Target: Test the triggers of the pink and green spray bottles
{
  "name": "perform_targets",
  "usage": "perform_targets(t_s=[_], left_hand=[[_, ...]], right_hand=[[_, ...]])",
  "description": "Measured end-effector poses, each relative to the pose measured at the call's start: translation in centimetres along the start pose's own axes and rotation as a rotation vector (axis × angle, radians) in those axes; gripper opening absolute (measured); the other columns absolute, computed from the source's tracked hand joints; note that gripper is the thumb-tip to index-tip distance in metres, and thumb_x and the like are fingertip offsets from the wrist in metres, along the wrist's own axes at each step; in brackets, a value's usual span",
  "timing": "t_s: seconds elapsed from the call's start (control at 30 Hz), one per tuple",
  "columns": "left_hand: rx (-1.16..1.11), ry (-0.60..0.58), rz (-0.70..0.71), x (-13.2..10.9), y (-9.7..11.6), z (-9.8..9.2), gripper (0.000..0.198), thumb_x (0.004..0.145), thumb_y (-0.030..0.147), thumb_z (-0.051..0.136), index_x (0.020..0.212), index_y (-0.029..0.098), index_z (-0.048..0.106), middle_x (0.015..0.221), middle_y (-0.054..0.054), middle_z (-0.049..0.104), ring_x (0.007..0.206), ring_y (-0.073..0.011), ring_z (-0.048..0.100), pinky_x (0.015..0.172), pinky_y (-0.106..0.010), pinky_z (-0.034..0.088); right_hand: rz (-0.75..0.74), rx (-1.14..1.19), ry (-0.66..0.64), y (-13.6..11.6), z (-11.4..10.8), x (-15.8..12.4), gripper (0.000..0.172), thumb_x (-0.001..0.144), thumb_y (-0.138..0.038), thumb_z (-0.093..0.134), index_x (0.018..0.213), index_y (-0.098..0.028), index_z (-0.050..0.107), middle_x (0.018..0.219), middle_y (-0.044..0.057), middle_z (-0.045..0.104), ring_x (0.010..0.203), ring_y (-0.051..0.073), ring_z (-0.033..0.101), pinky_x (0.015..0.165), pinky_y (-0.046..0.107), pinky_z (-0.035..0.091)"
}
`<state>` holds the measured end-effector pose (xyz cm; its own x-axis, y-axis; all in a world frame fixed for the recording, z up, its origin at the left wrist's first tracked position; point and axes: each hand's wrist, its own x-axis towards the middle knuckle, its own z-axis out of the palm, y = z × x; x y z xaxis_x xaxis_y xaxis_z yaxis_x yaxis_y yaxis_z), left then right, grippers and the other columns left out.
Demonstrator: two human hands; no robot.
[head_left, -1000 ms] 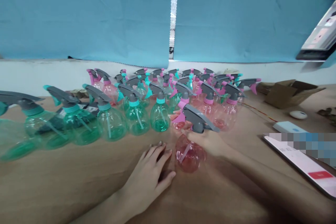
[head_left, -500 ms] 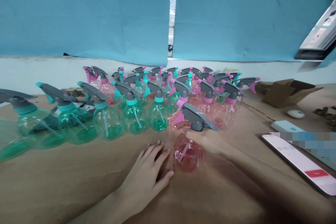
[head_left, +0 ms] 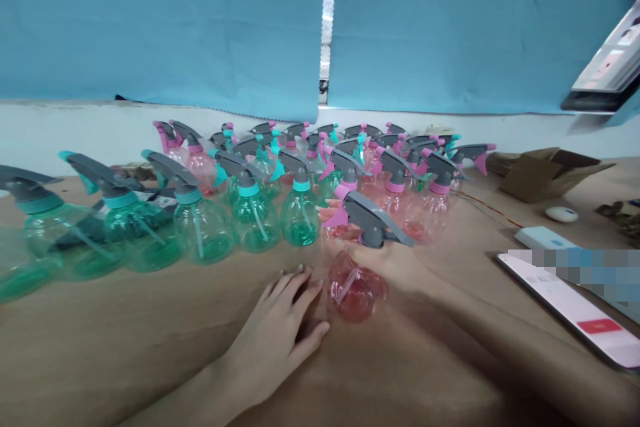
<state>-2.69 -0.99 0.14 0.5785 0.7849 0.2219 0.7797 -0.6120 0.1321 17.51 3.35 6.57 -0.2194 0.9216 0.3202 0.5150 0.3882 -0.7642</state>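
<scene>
A pink spray bottle with a grey and pink trigger head stands upright on the table, just in front of me. My right hand wraps round its neck from the right side, with fingertips showing past the trigger on the left. The sprayer head hides part of that hand. My left hand rests palm down on the wooden table, fingers apart and holding nothing, a little left of the bottle. Beyond it stands a row of green spray bottles with turquoise collars.
More pink spray bottles and green ones crowd the back, near the white wall. At right lie a phone, a white box, a white oval object and an open cardboard box. Blue curtains hang behind.
Hardly anything differs. The view has shifted slightly, and my right hand's fingertips show a bit more beside the trigger. My left hand stays on the table.
</scene>
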Motion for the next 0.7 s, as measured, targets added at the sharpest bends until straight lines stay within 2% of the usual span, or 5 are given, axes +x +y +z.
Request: perform_targets(t_s=[0.2,0.33,0.47,0.6,0.7], left_hand=[[-0.005,0.010,0.001,0.0,-0.1,0.1,0.044,0.089,0.041,0.048,0.127,0.018,0.048,0.133,-0.010,0.046,0.122,-0.0283,0.039,0.097,-0.046,0.034],[0.006,0.000,0.004,0.0,0.0,0.0,0.044,0.089,0.041,0.048,0.127,0.018,0.048,0.133,-0.010,0.046,0.122,-0.0281,0.039,0.097,-0.046,0.034],[0.008,-0.006,-0.001,0.1,0.0,0.0,0.044,0.089,0.040,0.048,0.126,0.017,0.048,0.133,-0.011,0.046,0.123,-0.0280,0.038,0.097,-0.045,0.034],[0.008,-0.010,-0.005,0.0,0.0,0.0,0.044,0.089,0.040,0.049,0.126,0.017,0.048,0.132,-0.011,0.047,0.123,-0.0281,0.039,0.098,-0.046,0.033],[0.011,-0.011,-0.004,0.0,-0.1,0.1,0.046,0.090,0.042,0.047,0.128,0.017,0.047,0.133,-0.011,0.046,0.124,-0.0280,0.038,0.099,-0.046,0.033]], right_hand=[[0.021,0.029,0.010,0.1,0.1,0.1,0.021,0.072,-0.042,0.055,0.069,-0.022,0.060,0.066,0.000,0.061,0.062,0.016,0.057,0.058,0.030,0.050],[0.074,0.049,0.004,0.6,0.3,0.0,0.024,0.071,-0.045,0.056,0.067,-0.021,0.059,0.067,0.001,0.061,0.062,0.016,0.057,0.054,0.031,0.049],[0.093,-0.013,0.029,0.9,0.3,0.0,0.028,0.069,-0.049,0.059,0.072,-0.022,0.060,0.072,0.002,0.063,0.067,0.018,0.059,0.060,0.034,0.050],[0.062,-0.051,0.019,0.9,0.4,0.1,0.029,0.069,-0.052,0.059,0.070,-0.023,0.061,0.070,0.001,0.063,0.066,0.018,0.060,0.060,0.033,0.051],[0.105,-0.056,0.018,0.7,0.3,0.0,0.031,0.068,-0.054,0.059,0.069,-0.023,0.060,0.071,0.001,0.065,0.068,0.019,0.062,0.061,0.033,0.051]])
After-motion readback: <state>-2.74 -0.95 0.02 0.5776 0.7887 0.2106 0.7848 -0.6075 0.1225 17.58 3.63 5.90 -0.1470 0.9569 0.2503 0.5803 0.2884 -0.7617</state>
